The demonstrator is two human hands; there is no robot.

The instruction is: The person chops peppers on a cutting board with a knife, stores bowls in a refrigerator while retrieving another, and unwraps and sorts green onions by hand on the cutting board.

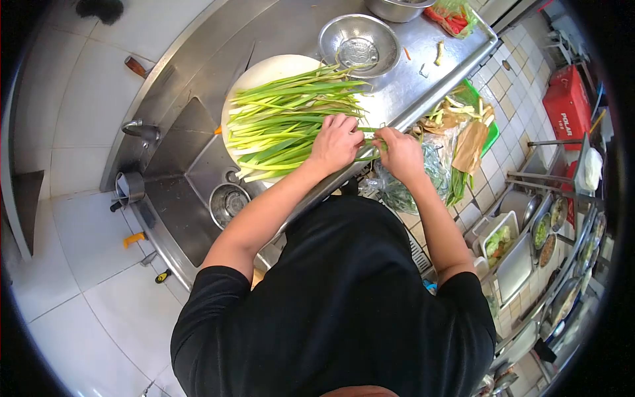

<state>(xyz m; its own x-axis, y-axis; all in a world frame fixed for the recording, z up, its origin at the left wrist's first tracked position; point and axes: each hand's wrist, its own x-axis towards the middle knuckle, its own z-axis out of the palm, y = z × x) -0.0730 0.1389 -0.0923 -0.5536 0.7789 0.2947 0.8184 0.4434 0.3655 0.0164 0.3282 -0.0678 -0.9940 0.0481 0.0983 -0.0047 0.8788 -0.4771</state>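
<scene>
A large pile of spring onions (284, 119) lies on a round white cutting board (281, 64) on the steel counter. My left hand (336, 142) is at the front right of the pile, fingers curled and closed on a spring onion. Just beyond the counter edge, my right hand (400, 153) is closed in a pinch on the green end of that spring onion. Its stalk stretches in the small gap between both hands. The fingertips are partly hidden.
Behind the board stands a metal colander (359, 46). A sink (175, 192) with a faucet (140, 130) and a small metal bowl (228, 204) are left. Below the counter's right edge, a green crate (490, 140) holds trimmings, brown paper and bagged greens. A red crate (567, 102) sits farther right.
</scene>
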